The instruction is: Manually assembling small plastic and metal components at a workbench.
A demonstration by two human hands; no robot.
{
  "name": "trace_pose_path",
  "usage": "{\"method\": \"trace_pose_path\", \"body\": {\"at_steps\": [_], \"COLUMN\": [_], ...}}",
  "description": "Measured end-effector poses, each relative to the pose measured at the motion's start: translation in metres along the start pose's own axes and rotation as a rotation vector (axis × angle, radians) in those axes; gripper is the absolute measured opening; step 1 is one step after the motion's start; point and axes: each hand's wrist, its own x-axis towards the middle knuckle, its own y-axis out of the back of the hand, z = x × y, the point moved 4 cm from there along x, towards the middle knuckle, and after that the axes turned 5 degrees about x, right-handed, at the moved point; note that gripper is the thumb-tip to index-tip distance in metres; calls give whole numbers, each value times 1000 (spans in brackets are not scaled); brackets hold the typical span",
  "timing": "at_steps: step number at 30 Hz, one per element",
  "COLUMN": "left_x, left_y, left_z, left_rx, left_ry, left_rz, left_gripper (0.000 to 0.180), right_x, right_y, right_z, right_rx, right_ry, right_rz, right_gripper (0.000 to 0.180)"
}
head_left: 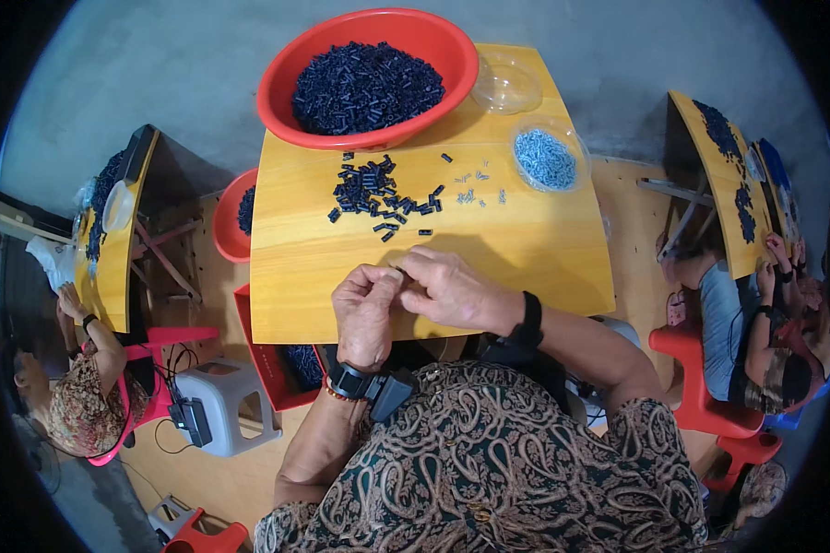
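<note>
My left hand (366,311) and my right hand (454,289) meet at the near edge of the yellow table (535,249). Fingers and thumbs of both are pinched together. Whatever lies between the fingertips is too small and too covered to name. Just beyond them is a loose pile of small dark cylindrical pieces (366,187), with several strays around it. To its right, tiny pale metallic pins (470,196) lie scattered. A clear round tub (579,157) holds many light blue-silver pins (544,158).
A large red basin (277,97) heaped with dark pieces stands at the table's far left, beside a clear lid (507,85). A red box (260,355) and another red basin (226,221) sit below. People work at tables on both sides; a grey stool (221,405) stands left.
</note>
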Motion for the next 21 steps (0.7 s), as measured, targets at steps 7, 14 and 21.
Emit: {"method": "trace_pose_path", "body": {"at_steps": [7, 14, 21], "left_x": [-7, -50, -45], "left_y": [97, 203, 310], "left_z": [50, 51, -47], "left_rx": [11, -70, -44], "left_ry": [-420, -564, 16], "left_rz": [439, 912, 980], "left_gripper": [1, 8, 15], "right_x": [32, 49, 54], "right_y": [88, 87, 84], "right_z": [61, 86, 78], "right_rx": [-455, -674, -718], "right_ry": [-80, -147, -164], "right_rz": [225, 80, 49], "right_gripper": [10, 5, 2]}}
